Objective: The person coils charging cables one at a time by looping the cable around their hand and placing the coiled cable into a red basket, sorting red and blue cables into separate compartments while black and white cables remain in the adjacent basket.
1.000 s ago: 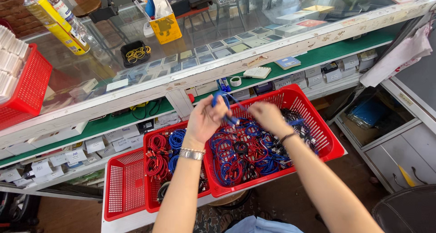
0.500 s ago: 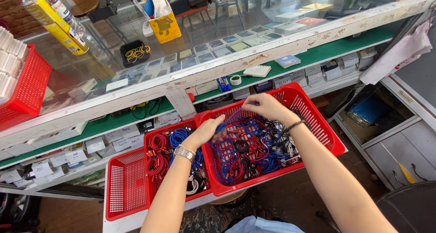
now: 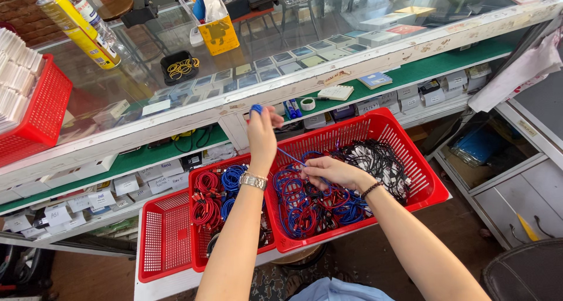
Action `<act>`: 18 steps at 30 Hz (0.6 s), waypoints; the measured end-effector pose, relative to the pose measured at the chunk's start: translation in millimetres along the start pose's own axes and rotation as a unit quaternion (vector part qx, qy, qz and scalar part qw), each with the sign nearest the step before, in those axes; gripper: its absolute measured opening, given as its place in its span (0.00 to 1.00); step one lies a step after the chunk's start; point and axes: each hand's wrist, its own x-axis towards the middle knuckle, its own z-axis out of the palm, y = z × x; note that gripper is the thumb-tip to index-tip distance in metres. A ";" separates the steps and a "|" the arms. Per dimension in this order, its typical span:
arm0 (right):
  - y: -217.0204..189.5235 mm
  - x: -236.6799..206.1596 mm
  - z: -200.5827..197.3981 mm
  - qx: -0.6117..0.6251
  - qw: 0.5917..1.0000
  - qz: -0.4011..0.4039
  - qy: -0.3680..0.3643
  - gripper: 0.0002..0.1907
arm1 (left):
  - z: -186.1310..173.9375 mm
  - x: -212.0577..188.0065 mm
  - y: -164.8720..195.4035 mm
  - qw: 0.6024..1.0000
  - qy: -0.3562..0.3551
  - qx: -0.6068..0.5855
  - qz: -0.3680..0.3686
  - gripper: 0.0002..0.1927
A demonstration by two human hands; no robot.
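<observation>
The step in hand looks like drawing one blue cable (image 3: 291,157) out of the tangle in the large red basket (image 3: 404,138), which serves here as the landmark. The left hand (image 3: 261,132) is raised above the basket's near-left rim, fingers closed around the cable's blue end, which shows as a small knob at the fingertips. From there the cable runs taut and slanting down into the basket to the right hand (image 3: 328,172), which hovers over the basket's middle with its fingers pinched on the cable, low against the heap. Under that hand lie coiled blue and red cables (image 3: 305,207), and toward the basket's far-right corner sits a dark mass of black cables (image 3: 381,160). To the left of the basket, partly tucked under it, stand smaller red baskets (image 3: 170,242) holding bundled red and blue coils (image 3: 214,189). Behind the basket runs a green shelf (image 3: 446,63) under a glass tabletop (image 3: 281,40). As I judge it, the stretch of cable is not yet free of the pile; getting it clear would call for a steady pull along its length while the lower hand keeps neighbouring loops from lifting with it.
</observation>
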 end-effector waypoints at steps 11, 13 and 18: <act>7.9 -1.1 -33.0 0.187 0.977 -0.021 0.099 0.19 | -28.9 -23.4 -72.4 0.876 -0.388 0.262 -0.111 0.24; 15.3 -0.9 -22.8 0.275 0.948 -0.074 0.143 0.17 | -31.2 -18.7 -81.1 0.917 -0.333 0.091 -0.199 0.26; 17.4 20.8 18.3 0.104 0.951 -0.074 0.283 0.14 | -0.7 -21.4 -87.5 0.943 -0.251 0.199 -0.091 0.23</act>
